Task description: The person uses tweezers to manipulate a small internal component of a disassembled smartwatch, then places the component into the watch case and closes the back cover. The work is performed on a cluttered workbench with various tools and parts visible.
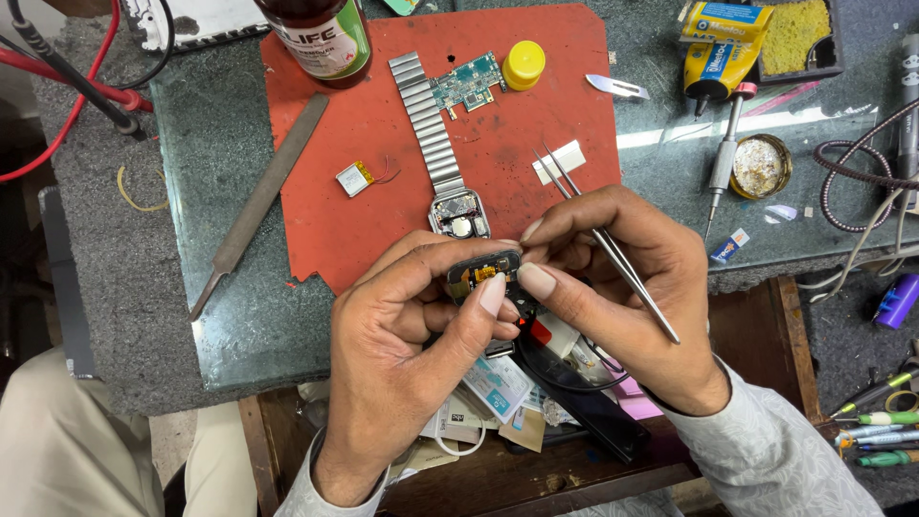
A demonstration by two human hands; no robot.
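My left hand [412, 325] pinches a small black watch screen module [481, 272] with an orange flex strip, thumb across its lower edge. My right hand [622, 287] touches the module's right end with thumb and forefinger, and a pair of metal tweezers [603, 244] lies tucked along its fingers, tips pointing up and left. Just above the hands, an opened smartwatch case [458, 214] on a metal link strap [427, 124] lies on a red mat [402, 191]. A green circuit board [467, 82] rests beside the strap.
On the mat are a small battery with wires [356, 178], a yellow cap [524, 63], a white strip [559, 161] and a brown bottle [321, 36]. A metal file [258, 206] lies left; a blade [617, 87], screwdriver [723, 163] and flux tin [760, 166] lie right. An open drawer [536, 402] holds clutter.
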